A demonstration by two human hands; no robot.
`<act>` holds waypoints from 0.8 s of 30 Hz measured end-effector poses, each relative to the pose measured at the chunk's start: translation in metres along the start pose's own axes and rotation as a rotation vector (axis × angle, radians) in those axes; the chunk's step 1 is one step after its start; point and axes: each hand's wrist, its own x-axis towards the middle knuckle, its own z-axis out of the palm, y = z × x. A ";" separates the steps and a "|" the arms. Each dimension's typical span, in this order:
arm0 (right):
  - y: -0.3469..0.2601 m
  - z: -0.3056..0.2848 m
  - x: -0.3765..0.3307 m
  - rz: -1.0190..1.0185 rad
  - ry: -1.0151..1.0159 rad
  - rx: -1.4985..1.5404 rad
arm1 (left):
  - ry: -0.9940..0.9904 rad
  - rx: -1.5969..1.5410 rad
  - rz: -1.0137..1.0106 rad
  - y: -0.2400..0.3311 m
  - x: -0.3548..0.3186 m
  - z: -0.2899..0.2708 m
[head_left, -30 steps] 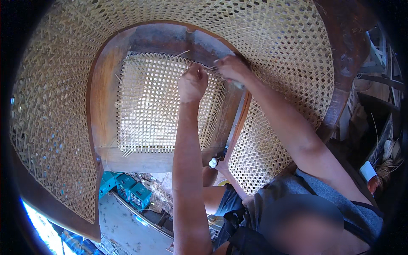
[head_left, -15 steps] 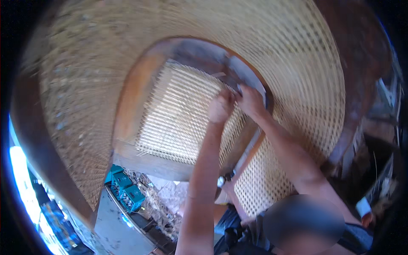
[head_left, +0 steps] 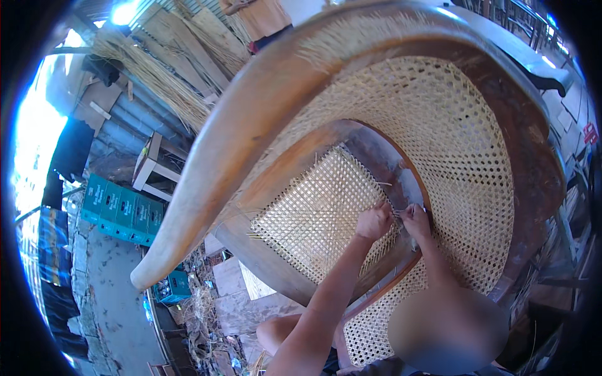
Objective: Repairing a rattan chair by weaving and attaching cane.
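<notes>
In front of me is a wooden chair with a curved frame. Its seat carries a panel of woven cane (head_left: 313, 207), pale and open-meshed, set inside the wooden seat rim (head_left: 263, 263). At the panel's right edge my left hand (head_left: 375, 222) is closed in a fist-like grip. Just to its right, my right hand (head_left: 416, 222) pinches with bent fingers over the seat rim. A thin, pale cane strand (head_left: 397, 214) shows between the two hands; its ends are hidden in the fingers. Loose strand ends stick out along the panel's edges.
A thick wooden armrest (head_left: 213, 156) sweeps round on the left, and a woven cane backrest (head_left: 464, 125) curves behind and to the right. Green crates (head_left: 122, 210) stand at the left, with bundled cane strips (head_left: 153, 81) behind. Debris (head_left: 204, 307) litters the floor below.
My view has shifted back, so the armrest, crates and background now show. Both hands remain close together at the seat panel's right edge, appearing lower and farther right in the picture.
</notes>
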 end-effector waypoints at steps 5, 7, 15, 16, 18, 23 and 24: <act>0.000 -0.003 0.014 -0.094 -0.103 -0.002 | 0.032 -0.116 -0.060 0.013 -0.007 -0.012; -0.005 -0.004 0.016 -0.088 -0.099 -0.209 | 0.044 -0.187 -0.067 0.019 -0.024 -0.022; -0.086 -0.034 -0.073 0.023 -0.107 -0.073 | -0.061 -0.978 -0.564 0.069 -0.189 -0.077; -0.099 -0.037 -0.095 0.083 -0.263 0.074 | -0.085 -1.134 -0.468 0.079 -0.198 -0.078; -0.125 -0.044 -0.139 0.016 -0.454 0.184 | -0.068 -1.704 -0.360 0.106 -0.208 -0.074; -0.162 -0.103 -0.249 -0.495 -0.284 0.041 | -0.295 -1.651 -0.484 0.140 -0.236 -0.090; -0.164 -0.126 -0.264 -0.409 -0.320 0.013 | -0.439 -1.590 -0.496 0.143 -0.245 -0.096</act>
